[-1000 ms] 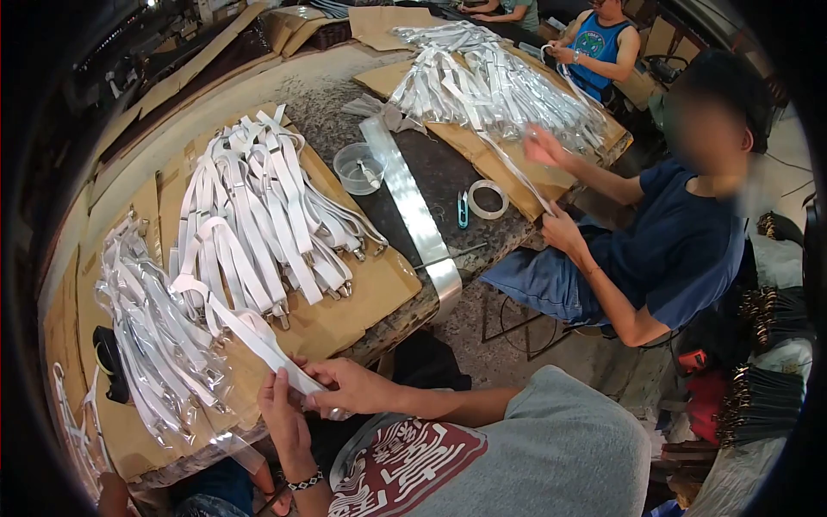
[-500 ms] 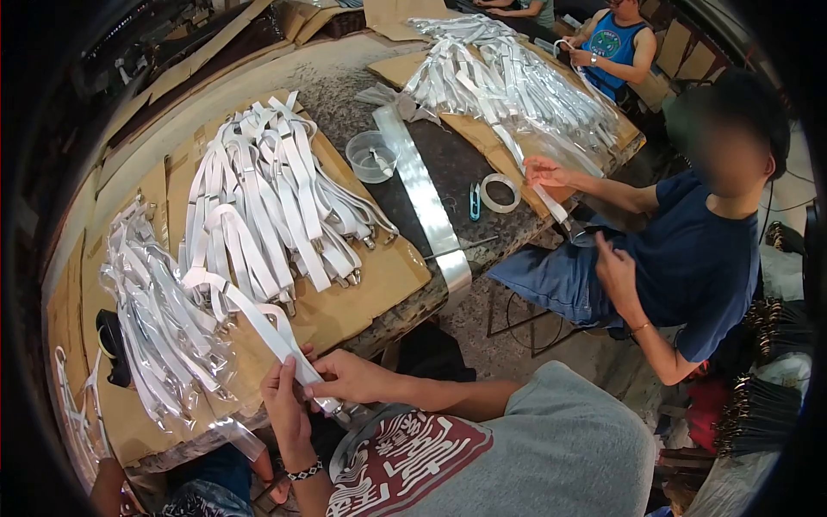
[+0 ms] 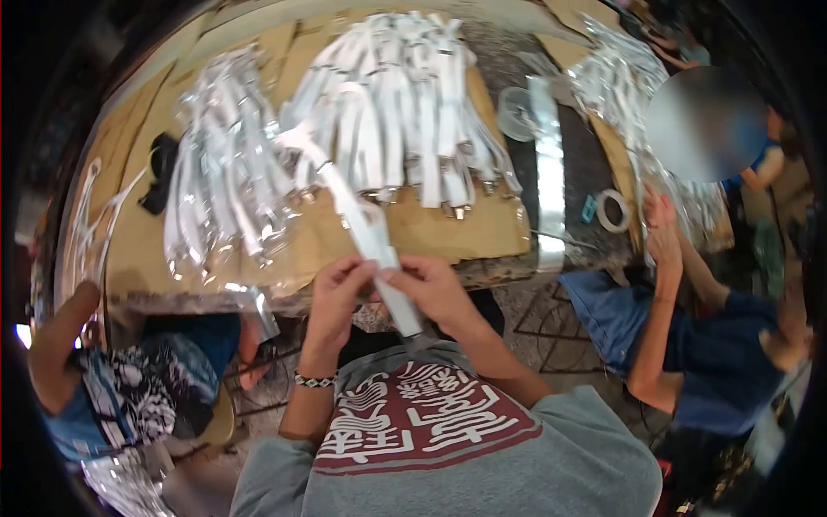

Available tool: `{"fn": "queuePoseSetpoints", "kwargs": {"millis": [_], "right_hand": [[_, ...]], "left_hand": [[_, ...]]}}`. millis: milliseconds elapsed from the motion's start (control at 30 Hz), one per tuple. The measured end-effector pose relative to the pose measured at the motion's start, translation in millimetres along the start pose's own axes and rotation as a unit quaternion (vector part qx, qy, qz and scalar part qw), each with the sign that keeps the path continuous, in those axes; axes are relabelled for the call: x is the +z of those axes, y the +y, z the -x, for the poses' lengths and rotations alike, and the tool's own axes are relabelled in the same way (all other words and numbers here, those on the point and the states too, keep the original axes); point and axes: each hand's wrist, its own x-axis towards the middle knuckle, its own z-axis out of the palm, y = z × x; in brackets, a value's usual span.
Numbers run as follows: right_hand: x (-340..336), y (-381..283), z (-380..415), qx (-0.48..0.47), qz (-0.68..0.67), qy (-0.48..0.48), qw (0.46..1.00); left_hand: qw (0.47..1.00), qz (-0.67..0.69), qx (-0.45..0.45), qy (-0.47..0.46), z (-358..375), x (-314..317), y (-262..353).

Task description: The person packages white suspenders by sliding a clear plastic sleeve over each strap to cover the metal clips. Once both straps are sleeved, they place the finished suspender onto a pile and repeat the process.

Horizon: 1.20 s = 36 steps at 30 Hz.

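A flat white strap [image 3: 365, 231] runs from the tabletop down to my hands, its lower end hanging towards my shirt. My left hand [image 3: 334, 297] pinches it from the left with thumb and fingers. From the other side, my right hand [image 3: 438, 297] is closed on the same strap, close beside the left. Dark grey shows at the strap's lower tip, blurred. Beyond my hands lies a heap of white straps [image 3: 392, 86] with metal clips at their near ends. Left of it is a pile of straps in clear plastic [image 3: 226, 164].
Cardboard [image 3: 482, 237] covers much of the table. On the right are a clear round tub [image 3: 515, 114], a shiny plastic strip [image 3: 549, 172], a tape roll [image 3: 613, 211] and a teal tool [image 3: 589, 209]. A black object [image 3: 158, 172] lies left. People sit on both sides.
The view has swung right, so the table and heaps sit more squarely ahead. Both my hands still grip the strap. The co-worker's hands on the right have come together.
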Motion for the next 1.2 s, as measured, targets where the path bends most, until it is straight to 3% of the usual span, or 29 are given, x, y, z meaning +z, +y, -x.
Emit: {"fn": "queuePoseSetpoints", "kwargs": {"millis": [100,200,300,500,633,767,867,1067,1167,1200], "right_hand": [[0,-5,0,-0.011,0.017,0.009,1.0],[2,-19,15,-0.036,0.044,-0.002,0.998],[3,-39,36,-0.063,0.055,-0.018,0.996],[-7,-63,82,-0.12,0.082,-0.057,0.988],[-18,-61,93,-0.108,0.063,-0.06,0.99],[-27,-51,92,-0.088,0.112,-0.025,0.99],[-32,-41,87,-0.087,0.134,-0.028,0.987],[-27,-34,76,-0.074,0.117,-0.037,0.99],[-24,-28,68,-0.068,0.119,-0.051,0.989],[-23,-27,64,-0.066,0.125,-0.061,0.988]], "left_hand": [[0.999,0.006,-0.029,-0.027,1,1,8],[0.997,0.044,-0.011,0.059,-24,-9,6],[0.994,0.076,-0.024,0.07,-57,-19,33],[0.992,0.116,0.014,0.047,-125,-49,52],[0.993,0.08,0.065,0.057,-121,-41,72],[0.979,0.128,0.125,0.096,-103,-22,115],[0.965,0.161,0.202,0.043,-89,-12,158],[0.954,0.015,0.297,-0.036,-60,23,222],[0.95,0.046,0.272,-0.144,-58,23,239],[0.95,0.025,0.293,-0.102,-49,37,244]]}}
